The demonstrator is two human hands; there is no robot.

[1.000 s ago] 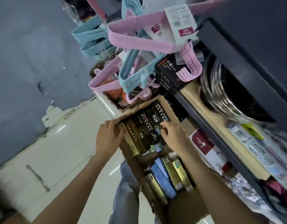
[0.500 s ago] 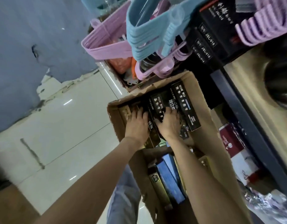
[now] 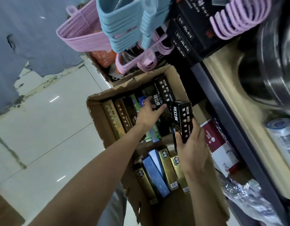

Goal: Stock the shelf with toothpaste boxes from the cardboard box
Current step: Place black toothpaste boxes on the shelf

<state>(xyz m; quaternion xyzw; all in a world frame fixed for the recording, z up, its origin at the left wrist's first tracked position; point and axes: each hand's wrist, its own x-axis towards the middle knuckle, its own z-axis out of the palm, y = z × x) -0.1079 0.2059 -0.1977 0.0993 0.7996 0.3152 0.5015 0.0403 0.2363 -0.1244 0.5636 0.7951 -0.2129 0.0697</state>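
R hand (image 3: 192,150) fingers curl round a black toothpaste box (image 3: 182,120), white Chinese print, lifted above the cardboard box (image 3: 96,118). L hand (image 3: 149,112) reaches in, fingers part-spread on another black box (image 3: 163,91); grip unclear. Gold boxes (image 3: 166,168) and a blue box (image 3: 154,176) lie nearer. Shelf (image 3: 222,101) w/ cartons marked "JSL-016" (image 3: 184,35); "RED CHERRY" pack (image 3: 212,136) below.

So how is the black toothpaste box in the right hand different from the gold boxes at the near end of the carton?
The black toothpaste box is lifted clear of the cardboard box, in the grip of the right hand; the gold boxes still lie packed inside. The black one is dark with pale lettering, the gold ones metallic with a green badge. Both are long, narrow cartons.
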